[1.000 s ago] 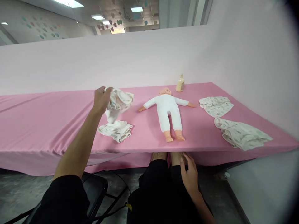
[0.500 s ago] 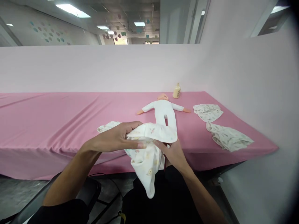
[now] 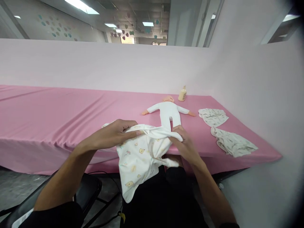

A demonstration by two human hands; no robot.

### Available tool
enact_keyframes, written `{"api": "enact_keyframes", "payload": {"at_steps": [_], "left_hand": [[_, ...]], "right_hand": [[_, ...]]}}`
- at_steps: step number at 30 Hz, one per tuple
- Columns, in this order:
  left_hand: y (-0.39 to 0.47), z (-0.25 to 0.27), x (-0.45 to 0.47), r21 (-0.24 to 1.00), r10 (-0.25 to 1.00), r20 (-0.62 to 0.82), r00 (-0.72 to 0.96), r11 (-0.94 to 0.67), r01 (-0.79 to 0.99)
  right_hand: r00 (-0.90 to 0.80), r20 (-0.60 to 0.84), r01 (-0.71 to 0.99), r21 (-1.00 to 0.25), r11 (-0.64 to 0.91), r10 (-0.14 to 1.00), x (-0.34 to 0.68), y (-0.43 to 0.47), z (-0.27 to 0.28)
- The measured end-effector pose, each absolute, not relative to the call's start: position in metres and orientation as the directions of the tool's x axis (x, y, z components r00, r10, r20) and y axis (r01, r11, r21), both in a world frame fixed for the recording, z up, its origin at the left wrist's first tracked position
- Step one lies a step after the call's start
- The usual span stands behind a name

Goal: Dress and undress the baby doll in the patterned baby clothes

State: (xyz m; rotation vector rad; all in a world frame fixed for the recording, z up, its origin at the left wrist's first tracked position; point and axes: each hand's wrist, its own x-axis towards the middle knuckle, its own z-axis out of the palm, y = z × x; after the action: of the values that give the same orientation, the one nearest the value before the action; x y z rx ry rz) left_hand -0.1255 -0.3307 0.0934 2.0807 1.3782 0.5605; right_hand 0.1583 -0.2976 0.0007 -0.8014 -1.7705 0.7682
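Note:
A white baby garment (image 3: 140,155) with small bear prints hangs over the table's front edge and above my lap. My left hand (image 3: 118,134) pinches its upper left part between thumb and fingers. At the other side, my right hand (image 3: 184,142) grips the upper right edge, with some fingers hidden behind the fabric. Just beyond the cloth lies a baby doll (image 3: 168,110) in a white suit, on its back with arms spread; its lower legs are hidden by the garment and my right hand. Behind my left hand, a bit of pale cloth (image 3: 105,125) peeks out.
A pink cloth (image 3: 59,117) covers the table. Two folded patterned baby garments, one farther back (image 3: 213,117) and one nearer (image 3: 232,142), lie at the right. A cream pump bottle (image 3: 182,94) stands near the back wall. A black chair (image 3: 89,190) is at my lower left.
The garment has opened out and spread leftward, showing more of its print. My right hand has risen slightly along its edge. The view has shifted a little.

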Motion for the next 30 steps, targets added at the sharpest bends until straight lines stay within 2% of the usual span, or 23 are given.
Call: {"api": "enact_keyframes", "payload": {"at_steps": [3, 8, 12, 14, 15, 16, 18, 19, 21, 22, 24, 25, 27, 28, 30], "left_hand": [[-0.329, 0.093, -0.137, 0.647, 0.953, 0.075, 0.295, -0.271, 0.713], [-0.33, 0.095, -0.14, 0.65, 0.97, 0.113, 0.217, -0.238, 0.722], [-0.329, 0.092, -0.14, 0.739, 0.977, 0.209, 0.044, -0.187, 0.647], [-0.324, 0.089, -0.142, 0.816, 0.963, 0.253, -0.091, -0.162, 0.554], [-0.321, 0.088, -0.144, 0.85, 0.948, 0.276, -0.155, -0.166, 0.5], [-0.318, 0.087, -0.146, 0.877, 0.93, 0.3, -0.215, -0.18, 0.445], [-0.312, 0.086, -0.149, 0.907, 0.879, 0.353, -0.322, -0.236, 0.349], [-0.309, 0.086, -0.149, 0.913, 0.853, 0.373, -0.364, -0.269, 0.307], [-0.307, 0.087, -0.144, 0.916, 0.812, 0.4, -0.425, -0.333, 0.224], [-0.307, 0.087, -0.14, 0.91, 0.798, 0.414, -0.438, -0.369, 0.188], [-0.31, 0.088, -0.131, 0.889, 0.782, 0.45, -0.431, -0.437, 0.136], [-0.313, 0.089, -0.126, 0.872, 0.771, 0.478, -0.421, -0.473, 0.124], [-0.322, 0.091, -0.117, 0.826, 0.729, 0.547, -0.412, -0.551, 0.121], [-0.328, 0.092, -0.114, 0.796, 0.696, 0.584, -0.417, -0.592, 0.125], [-0.346, 0.093, -0.109, 0.738, 0.62, 0.641, -0.453, -0.66, 0.142]], "right_hand": [[-0.22, 0.563, 0.06, -0.807, 0.587, 0.797, 0.171, -0.299, 0.015], [-0.026, 0.467, 0.107, -0.878, 0.467, 0.884, 0.182, -0.303, 0.035], [0.117, 0.45, -0.061, -0.887, 0.458, 0.886, 0.193, -0.307, 0.038], [0.082, 0.499, -0.151, -0.85, 0.505, 0.863, 0.2, -0.318, 0.038], [0.007, 0.543, -0.17, -0.827, 0.536, 0.84, 0.202, -0.328, 0.037], [-0.109, 0.602, -0.175, -0.795, 0.581, 0.791, 0.203, -0.34, 0.034], [-0.426, 0.662, -0.125, -0.718, 0.684, 0.617, 0.197, -0.368, 0.025], [-0.612, 0.645, -0.106, -0.641, 0.76, 0.458, 0.192, -0.383, 0.016], [-0.854, 0.495, -0.09, -0.447, 0.89, 0.162, 0.175, -0.407, -0.008], [-0.919, 0.386, -0.083, -0.382, 0.921, 0.077, 0.166, -0.415, -0.021], [-0.97, 0.243, -0.108, -0.39, 0.914, -0.011, 0.149, -0.42, -0.047], [-0.983, 0.186, -0.088, -0.46, 0.883, -0.002, 0.143, -0.418, -0.057], [-0.981, 0.185, -0.085, -0.69, 0.719, 0.061, 0.136, -0.404, -0.071], [-0.967, 0.192, -0.061, -0.814, 0.577, 0.168, 0.135, -0.395, -0.074], [-0.843, 0.156, -0.04, -0.973, 0.228, 0.515, 0.133, -0.375, -0.079]]}}
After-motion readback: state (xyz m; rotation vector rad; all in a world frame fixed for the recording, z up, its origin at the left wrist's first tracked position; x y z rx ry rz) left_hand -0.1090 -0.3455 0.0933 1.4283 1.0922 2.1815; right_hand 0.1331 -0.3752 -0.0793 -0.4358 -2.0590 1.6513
